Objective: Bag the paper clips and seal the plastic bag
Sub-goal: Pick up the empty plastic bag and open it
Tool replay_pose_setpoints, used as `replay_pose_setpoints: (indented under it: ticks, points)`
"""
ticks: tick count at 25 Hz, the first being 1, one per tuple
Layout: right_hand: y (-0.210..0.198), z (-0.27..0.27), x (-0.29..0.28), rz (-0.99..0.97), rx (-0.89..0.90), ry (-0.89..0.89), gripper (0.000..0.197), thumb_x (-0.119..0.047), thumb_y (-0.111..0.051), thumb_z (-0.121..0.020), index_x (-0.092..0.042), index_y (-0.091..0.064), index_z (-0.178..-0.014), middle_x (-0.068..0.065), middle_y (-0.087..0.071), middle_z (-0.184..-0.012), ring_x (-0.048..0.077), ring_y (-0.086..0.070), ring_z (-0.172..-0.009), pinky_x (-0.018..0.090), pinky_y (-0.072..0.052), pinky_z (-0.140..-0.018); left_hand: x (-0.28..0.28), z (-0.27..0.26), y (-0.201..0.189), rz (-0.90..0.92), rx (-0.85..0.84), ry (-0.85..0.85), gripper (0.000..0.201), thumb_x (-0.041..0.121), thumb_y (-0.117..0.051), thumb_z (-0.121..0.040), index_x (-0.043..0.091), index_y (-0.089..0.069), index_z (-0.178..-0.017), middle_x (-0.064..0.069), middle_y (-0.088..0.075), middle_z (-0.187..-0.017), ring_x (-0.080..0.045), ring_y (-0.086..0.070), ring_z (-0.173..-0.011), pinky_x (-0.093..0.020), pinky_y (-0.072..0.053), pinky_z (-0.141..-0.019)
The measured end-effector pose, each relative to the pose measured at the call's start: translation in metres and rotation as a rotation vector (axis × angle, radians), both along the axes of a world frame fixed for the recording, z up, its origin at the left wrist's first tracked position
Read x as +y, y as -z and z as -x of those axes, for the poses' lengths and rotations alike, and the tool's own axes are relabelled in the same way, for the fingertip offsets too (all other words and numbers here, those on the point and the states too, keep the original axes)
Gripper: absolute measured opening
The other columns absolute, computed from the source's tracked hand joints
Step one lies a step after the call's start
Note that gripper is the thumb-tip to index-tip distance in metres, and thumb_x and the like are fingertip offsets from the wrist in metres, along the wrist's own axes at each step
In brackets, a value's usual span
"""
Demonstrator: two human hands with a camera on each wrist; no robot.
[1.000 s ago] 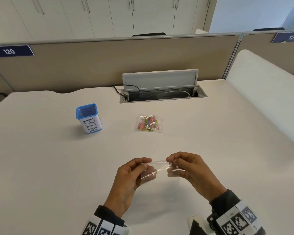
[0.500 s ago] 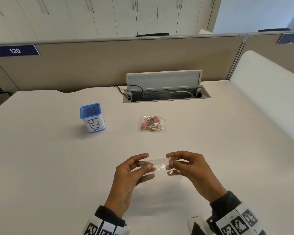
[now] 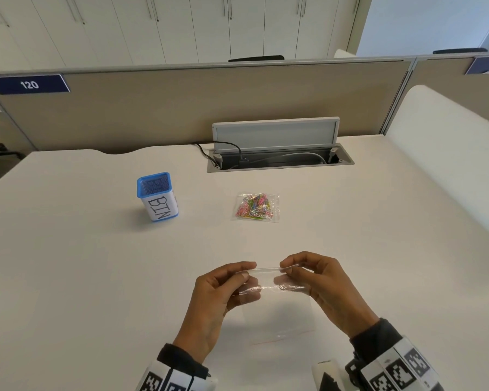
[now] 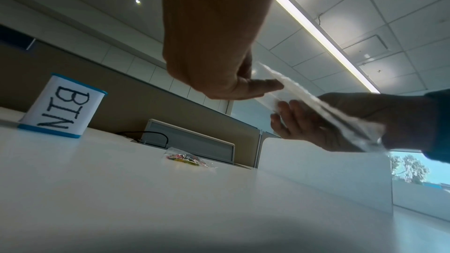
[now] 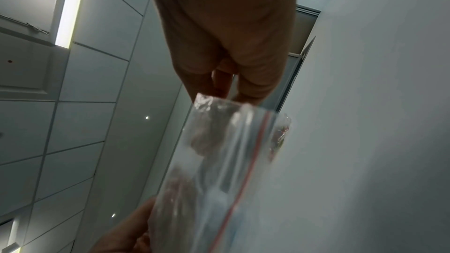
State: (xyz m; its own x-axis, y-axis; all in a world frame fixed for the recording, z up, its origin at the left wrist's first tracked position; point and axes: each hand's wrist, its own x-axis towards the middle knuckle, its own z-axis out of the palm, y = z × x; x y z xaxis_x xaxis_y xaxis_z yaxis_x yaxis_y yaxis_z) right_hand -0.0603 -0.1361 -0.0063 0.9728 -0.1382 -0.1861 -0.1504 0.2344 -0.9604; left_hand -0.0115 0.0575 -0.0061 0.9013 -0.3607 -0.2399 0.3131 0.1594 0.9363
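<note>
Both hands hold an empty clear plastic bag just above the white desk, close to the person. The left hand pinches one end of the far edge between thumb and fingers; the right hand pinches the other end. Compared with a second ago, the hands have drawn slightly apart and the edge between them is stretched straighter, which suggests the bag is being readied for opening; nothing has gone in yet. The paper clips, many-coloured, lie well beyond the hands in their own small clear packet, flat on the desk, with a blue-rimmed bin to their left.

The head view shows the whole layout and a faint red line along the bag's near edge. The right wrist view shows this red strip clearly, running the bag's length, and the bag hanging from the right hand. The left wrist view shows the bag edge-on between the left hand and the right hand, and the clips low on the desk behind.
</note>
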Motion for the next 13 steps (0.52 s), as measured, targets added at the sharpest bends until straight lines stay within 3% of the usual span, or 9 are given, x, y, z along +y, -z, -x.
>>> replay_pose_setpoints:
  ticks: [3,6,8,10,13]
  points:
    - [0.0013,0.0003,-0.0005,-0.039,0.007,0.001,0.016,0.004,-0.053,-0.085,0.008,-0.067,-0.090,0.025,-0.074,-0.086,0.030,-0.073,-0.082,0.026,-0.057,-0.072,0.0000,-0.0008,0.0007,0.030,0.018,0.019,0.022,-0.002,-0.053,-0.085,0.006,-0.073,-0.085,-0.019,-0.072,-0.080,-0.027,-0.070,-0.074,-0.028,-0.059,-0.065]
    - [0.0009,-0.0014,-0.0015,-0.039,-0.007,0.003,0.016,-0.005,-0.063,-0.080,0.007,-0.071,-0.087,0.020,-0.074,-0.087,0.028,-0.072,-0.084,0.024,-0.057,-0.072,0.0000,-0.0016,-0.0002,0.054,0.021,0.031,0.015,0.010,-0.066,-0.075,0.004,-0.073,-0.088,-0.018,-0.070,-0.085,-0.028,-0.069,-0.077,-0.029,-0.059,-0.065]
    - [0.0018,-0.0034,-0.0007,0.032,0.000,0.020,0.012,-0.003,-0.071,-0.078,0.003,-0.073,-0.089,0.017,-0.074,-0.089,0.027,-0.072,-0.081,0.024,-0.057,-0.071,0.0000,-0.0024,0.0014,0.007,0.006,0.011,0.015,0.012,-0.068,-0.074,0.006,-0.073,-0.087,-0.017,-0.071,-0.090,-0.028,-0.071,-0.077,-0.030,-0.059,-0.064]
    - [0.0032,-0.0054,0.0006,0.051,0.002,0.038,0.021,-0.002,-0.074,-0.073,-0.001,-0.073,-0.094,0.018,-0.073,-0.094,0.029,-0.072,-0.083,0.026,-0.059,-0.071,-0.0005,-0.0026,0.0023,-0.047,-0.018,-0.006,0.013,0.006,-0.066,-0.078,0.009,-0.073,-0.087,-0.016,-0.071,-0.096,-0.028,-0.071,-0.079,-0.029,-0.059,-0.062]
    - [0.0026,-0.0063,0.0016,0.040,0.022,0.053,0.026,-0.003,-0.075,-0.072,-0.001,-0.072,-0.097,0.020,-0.072,-0.095,0.029,-0.072,-0.084,0.025,-0.059,-0.071,0.0000,-0.0033,0.0035,-0.093,-0.056,-0.011,0.024,0.003,-0.066,-0.077,0.016,-0.071,-0.098,-0.015,-0.068,-0.098,-0.027,-0.071,-0.079,-0.031,-0.060,-0.062]
